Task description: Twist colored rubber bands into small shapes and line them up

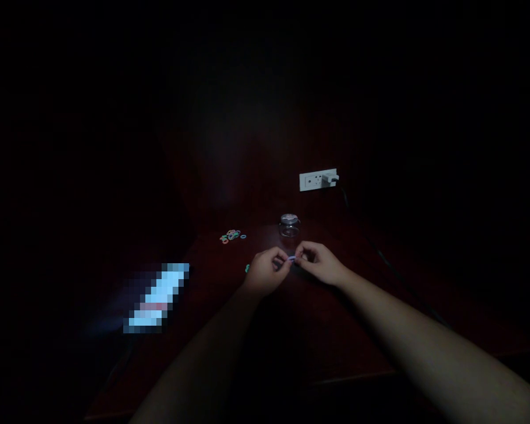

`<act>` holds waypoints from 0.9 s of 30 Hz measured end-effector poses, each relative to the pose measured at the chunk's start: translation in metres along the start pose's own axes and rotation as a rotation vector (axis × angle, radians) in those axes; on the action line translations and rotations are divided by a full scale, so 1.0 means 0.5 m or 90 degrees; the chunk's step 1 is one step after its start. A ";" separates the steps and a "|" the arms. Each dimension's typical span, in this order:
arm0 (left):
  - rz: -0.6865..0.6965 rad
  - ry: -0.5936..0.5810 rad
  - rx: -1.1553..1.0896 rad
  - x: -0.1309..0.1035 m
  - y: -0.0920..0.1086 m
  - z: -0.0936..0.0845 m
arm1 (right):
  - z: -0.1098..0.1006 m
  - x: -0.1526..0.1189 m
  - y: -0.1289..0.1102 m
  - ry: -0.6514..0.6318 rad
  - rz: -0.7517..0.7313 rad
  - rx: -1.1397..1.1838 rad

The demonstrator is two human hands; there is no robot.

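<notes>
Between my two hands is a small pale purple hair tie (291,258), held above the dark red table. My left hand (267,271) pinches its left side with thumb and forefinger. On its other side, the fingertips of my right hand (317,262) are closed on it. A few green bands (247,268) peek out at the left edge of my left hand, mostly hidden by it. Farther back on the left lies a loose pile of colourful hair ties (232,235). A clear lidded jar (289,226) stands upright just beyond my hands.
A lit, blurred-out screen (159,297) is at the left of the table (335,347). On the back wall is a white socket plate (318,180) with a plugged-in charger (331,178); its dark cable runs down the right side. The surroundings are very dark.
</notes>
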State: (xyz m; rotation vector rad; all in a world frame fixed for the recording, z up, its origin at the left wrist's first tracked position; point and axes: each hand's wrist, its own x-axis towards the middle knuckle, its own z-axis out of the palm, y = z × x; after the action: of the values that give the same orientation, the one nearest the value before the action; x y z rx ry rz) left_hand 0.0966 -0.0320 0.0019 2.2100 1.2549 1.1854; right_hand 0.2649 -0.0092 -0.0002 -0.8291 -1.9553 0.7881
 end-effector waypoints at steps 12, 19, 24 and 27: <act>0.001 -0.015 -0.025 -0.003 0.003 0.003 | -0.006 0.002 0.012 0.030 0.015 -0.009; -0.008 0.000 -0.027 -0.003 0.003 0.003 | -0.001 -0.005 0.004 -0.042 0.014 0.035; -0.001 -0.005 -0.029 -0.002 0.003 0.003 | -0.001 -0.004 0.004 -0.019 0.005 0.017; -0.005 -0.008 -0.033 -0.001 0.003 0.004 | -0.004 -0.001 0.000 -0.016 -0.001 -0.003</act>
State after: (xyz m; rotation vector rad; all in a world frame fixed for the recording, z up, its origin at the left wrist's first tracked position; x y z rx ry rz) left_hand 0.0986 -0.0330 0.0013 2.1695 1.2137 1.1859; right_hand 0.2671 -0.0094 0.0006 -0.8234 -1.9799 0.7964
